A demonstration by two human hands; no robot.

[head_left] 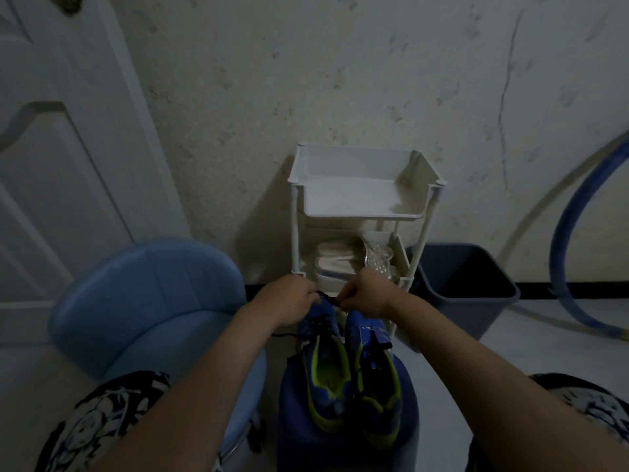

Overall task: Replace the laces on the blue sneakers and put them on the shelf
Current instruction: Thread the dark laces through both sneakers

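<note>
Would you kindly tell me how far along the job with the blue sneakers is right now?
Nothing looks finished yet. In hand: the left hand and right hand pinch a dark lace at the toe end of the left-hand sneaker. The lacing on the other sneaker is too dark to judge. Left: finish the lacing, then set both on the white shelf.
</note>
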